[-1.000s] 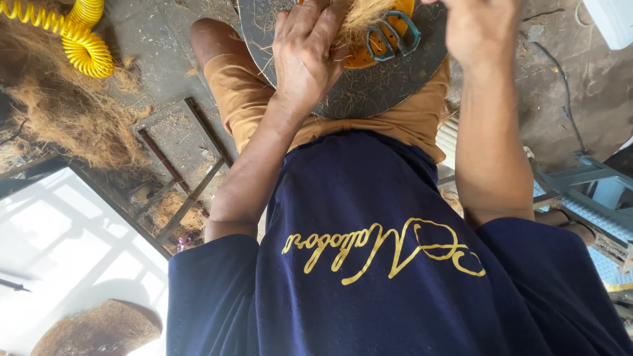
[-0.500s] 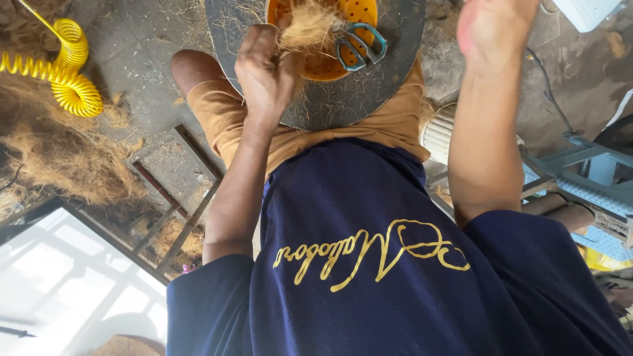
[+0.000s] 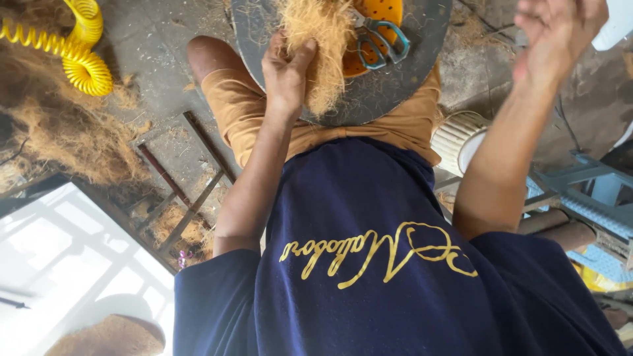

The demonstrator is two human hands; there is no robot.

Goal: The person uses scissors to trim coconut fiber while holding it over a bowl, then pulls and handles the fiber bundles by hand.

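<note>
A round grey board (image 3: 389, 92) rests on my lap over tan shorts. On it lie an orange perforated bowl (image 3: 386, 13) and teal-handled scissors (image 3: 379, 43). My left hand (image 3: 287, 76) grips a tuft of tan coconut fibre (image 3: 320, 49) that hangs over the board's near side. My right hand (image 3: 560, 33) is raised to the right of the board, blurred, fingers spread, holding nothing that I can see.
A yellow coiled hose (image 3: 62, 46) lies at the upper left beside a heap of loose fibre (image 3: 66, 142). A rusty metal frame (image 3: 184, 184) sits on the dusty floor. A white ribbed container (image 3: 461, 138) and blue plastic furniture (image 3: 587, 191) stand at the right.
My left hand drew back toward me, pulling the fibre tuft off the orange bowl. My right hand swung further right and up. The view shifted slightly.
</note>
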